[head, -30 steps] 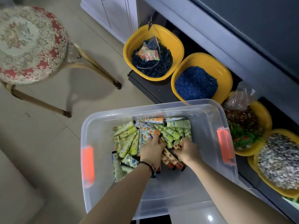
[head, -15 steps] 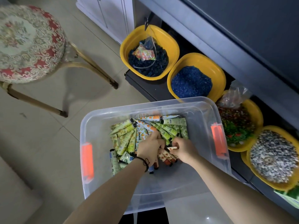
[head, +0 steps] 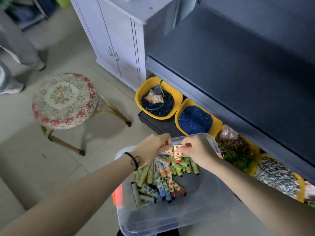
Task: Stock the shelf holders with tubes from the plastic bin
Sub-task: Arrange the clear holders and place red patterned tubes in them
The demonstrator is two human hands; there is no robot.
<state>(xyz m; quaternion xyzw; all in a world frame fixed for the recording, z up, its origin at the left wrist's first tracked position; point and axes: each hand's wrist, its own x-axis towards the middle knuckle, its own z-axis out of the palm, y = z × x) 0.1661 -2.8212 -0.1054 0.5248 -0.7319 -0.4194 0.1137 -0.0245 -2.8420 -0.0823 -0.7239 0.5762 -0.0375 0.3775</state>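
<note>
A clear plastic bin point(head: 170, 220) with orange latches sits low in the head view. It holds several patterned tubes point(head: 153, 188) in green, blue and red prints. Above the bin's far rim, my left hand point(head: 150, 149) and my right hand point(head: 199, 150) meet, both gripping a small bunch of cream tubes with red prints point(head: 176, 153) that hang cap-down between them. How many tubes each hand holds is hidden by the fingers. The dark shelf point(head: 238, 74) rises at the right; no holders are visible on it.
Yellow tubs point(head: 141, 92) of blue, mixed and grey gravel line the shelf's base at right. A white cabinet point(head: 119, 48) stands behind them. A round embroidered stool point(head: 64, 101) stands on the tiled floor at left. Another person's grey trouser legs point(head: 15, 48) are at far left.
Both hands have lifted out of the bin with red-printed tubes gripped between them. The camera has tilted up, showing more shelf, the cabinet and the stool.
</note>
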